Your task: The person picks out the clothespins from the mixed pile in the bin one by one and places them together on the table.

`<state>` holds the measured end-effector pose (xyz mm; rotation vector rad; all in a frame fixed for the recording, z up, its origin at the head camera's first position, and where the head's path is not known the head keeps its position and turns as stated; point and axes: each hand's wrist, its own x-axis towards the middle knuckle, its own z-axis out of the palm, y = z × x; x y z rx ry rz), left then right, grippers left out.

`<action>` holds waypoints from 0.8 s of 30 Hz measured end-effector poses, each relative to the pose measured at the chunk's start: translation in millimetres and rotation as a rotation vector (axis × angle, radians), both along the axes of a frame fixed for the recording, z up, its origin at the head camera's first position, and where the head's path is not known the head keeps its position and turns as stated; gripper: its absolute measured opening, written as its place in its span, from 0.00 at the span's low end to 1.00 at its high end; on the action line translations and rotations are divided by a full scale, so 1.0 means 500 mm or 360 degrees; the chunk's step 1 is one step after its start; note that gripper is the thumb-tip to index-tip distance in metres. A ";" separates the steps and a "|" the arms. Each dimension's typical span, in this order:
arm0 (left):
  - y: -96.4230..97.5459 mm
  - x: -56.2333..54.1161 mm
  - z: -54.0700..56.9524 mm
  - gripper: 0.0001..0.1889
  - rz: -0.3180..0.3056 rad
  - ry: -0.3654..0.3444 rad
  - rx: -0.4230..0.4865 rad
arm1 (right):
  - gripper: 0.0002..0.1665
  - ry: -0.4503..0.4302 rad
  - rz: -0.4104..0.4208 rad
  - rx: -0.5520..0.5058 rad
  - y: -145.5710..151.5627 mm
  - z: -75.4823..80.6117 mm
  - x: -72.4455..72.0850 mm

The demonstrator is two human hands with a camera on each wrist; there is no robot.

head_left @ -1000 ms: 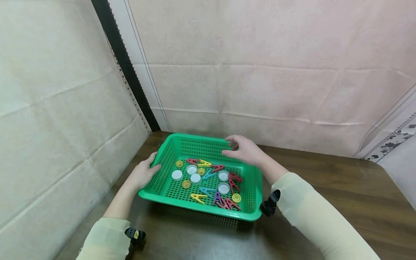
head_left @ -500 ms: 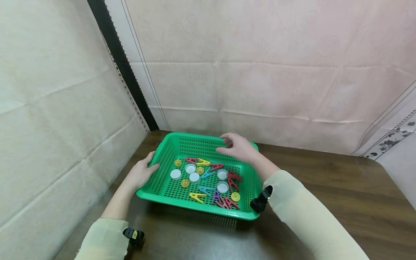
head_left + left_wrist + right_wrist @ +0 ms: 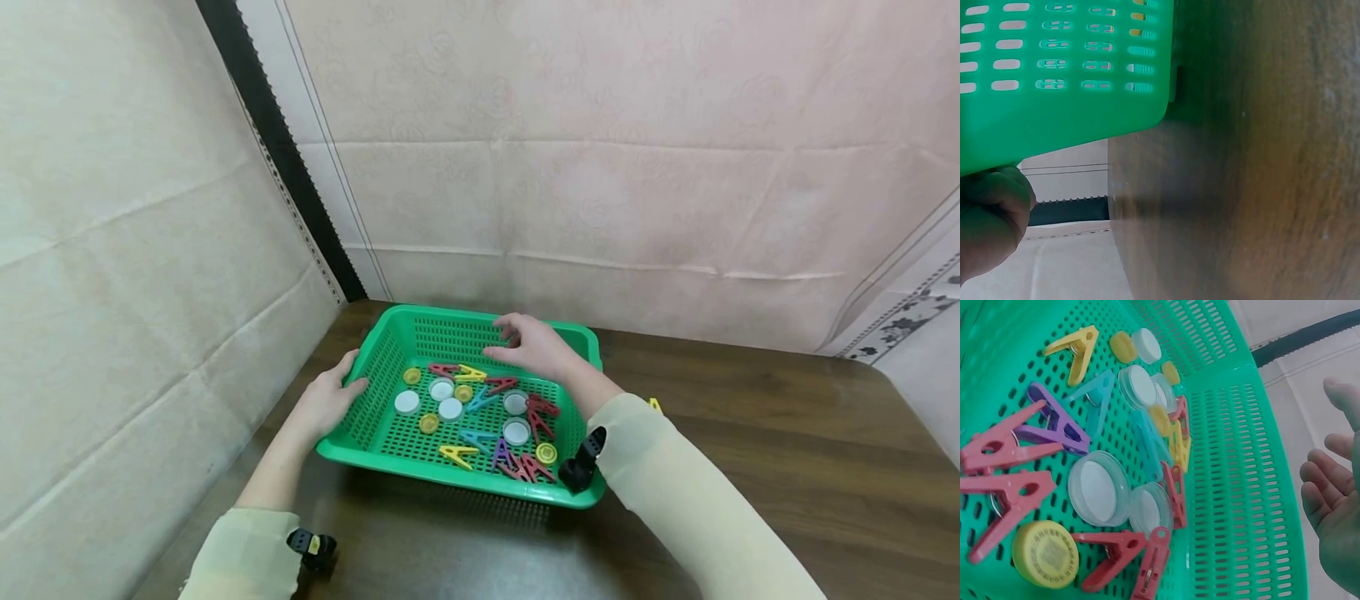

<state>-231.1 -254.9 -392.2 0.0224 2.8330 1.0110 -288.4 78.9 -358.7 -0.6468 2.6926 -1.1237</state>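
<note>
Left hand grips basket rim, left of centre frame. Right hand empty, fingers loosely bent, centre. Likely reaching in; next calls for pinching a clip.

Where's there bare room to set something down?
The table has two bare patches: between the right sleeve and the back cloth, past a yellow thing by that sleeve; and in front of the green basket, between the left sleeve and the right one. Crowded: the basket's near right corner, where red clips, a purple clip and a yellow cap bunch.
</note>
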 end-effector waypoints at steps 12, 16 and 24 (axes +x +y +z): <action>0.002 0.000 0.004 0.33 0.0020 -0.0004 0.0014 | 0.38 -0.0041 -0.0043 0.0024 0.010 -0.024 -0.016; 0.002 0.000 0.003 0.33 0.0019 -0.0021 0.0030 | 0.40 -0.0053 -0.0042 0.0062 0.010 -0.036 -0.019; 0.003 0.002 0.003 0.33 0.0012 -0.0008 0.0024 | 0.38 -0.0037 -0.0040 0.0110 0.003 -0.048 -0.023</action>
